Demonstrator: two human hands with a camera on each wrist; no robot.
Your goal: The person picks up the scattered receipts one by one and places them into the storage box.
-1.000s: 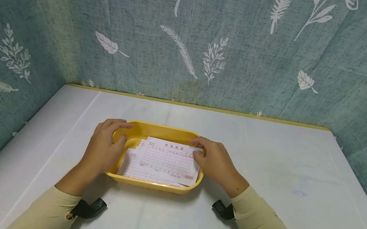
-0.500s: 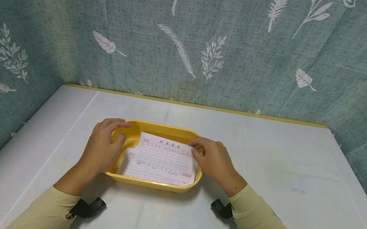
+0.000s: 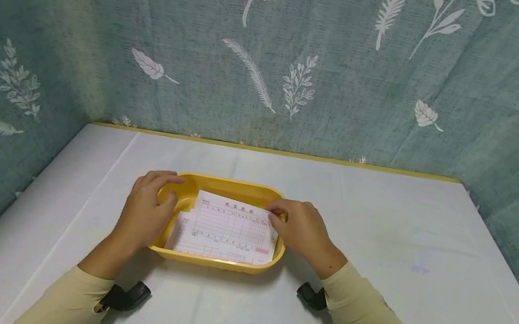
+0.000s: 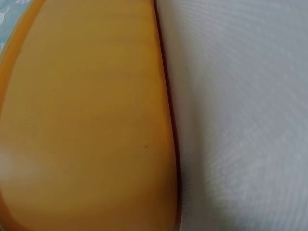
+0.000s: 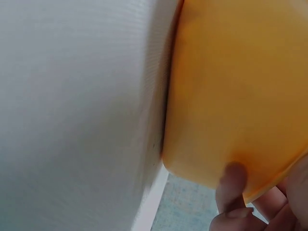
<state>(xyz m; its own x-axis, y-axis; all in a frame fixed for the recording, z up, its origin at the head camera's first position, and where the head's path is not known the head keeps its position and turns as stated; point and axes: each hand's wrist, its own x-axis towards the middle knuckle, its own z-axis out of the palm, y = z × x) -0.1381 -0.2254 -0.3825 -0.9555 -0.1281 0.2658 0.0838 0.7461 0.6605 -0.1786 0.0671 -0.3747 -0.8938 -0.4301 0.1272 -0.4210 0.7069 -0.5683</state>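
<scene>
A shallow yellow plastic basket (image 3: 215, 262) stands on the table in the head view, holding several white receipt sheets with red print. The topmost receipt (image 3: 227, 226) lies slightly tilted over other receipt sheets (image 3: 180, 238). At its upper right corner, my right hand (image 3: 302, 227) pinches it between thumb and index finger. In the right wrist view, fingertips (image 5: 233, 180) of that hand touch the outside of the basket's end. My left hand (image 3: 147, 209) rests at the left rim, with thumb and index apart and bent. The left wrist view shows only the basket's outer wall (image 4: 91, 106).
The table (image 3: 374, 223) has a white cover. Behind it and at both sides hangs green cloth (image 3: 186, 16) with white leaf patterns. A yellow strip (image 3: 342, 163) runs along the table's back edge. Black wrist devices (image 3: 126, 296) sit below both sleeves.
The topmost receipt has shifted a little to the left in the basket and now covers more of the sheets beneath. Both hands stay in nearly the same places.
</scene>
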